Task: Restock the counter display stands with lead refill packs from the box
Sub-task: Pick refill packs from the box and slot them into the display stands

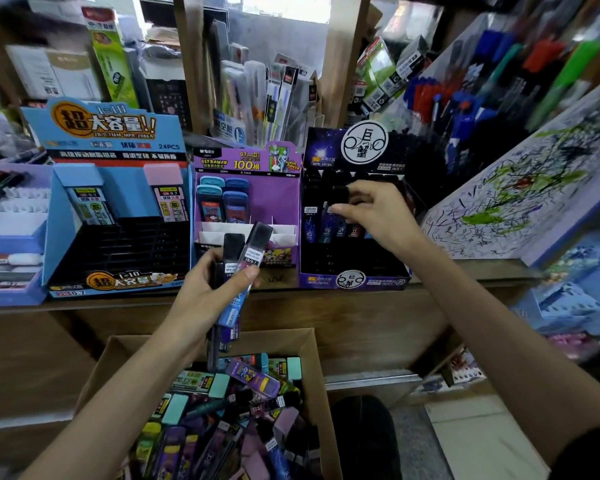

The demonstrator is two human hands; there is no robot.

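**A:** Entry: which step?

**B:** Mid-restock, by my reading. The right hand [378,213] is over the dark purple display stand [355,277], at the right end of the row along the desk's [281,299] front edge. Its fingers [360,195] are curled, pinching a black-capped pack [340,197] into an upper slot. The cap blurs into the stand, so I can't tell if it is fully seated.

**A:** Supply?

**B:** The left hand [205,289] grips a bundle of lead refill packs [246,258], fingers wrapped round it, held upright above the cardboard box [314,355] below the desk edge. There are many more packs in the box.

**A:** Next move?

**B:** Probably release, then draw one pack from the bundle. It must go in cap up and square to a slot. The lower rows look unfilled, and the blue stand [118,220] and the purple stand [248,194] are sparse too.
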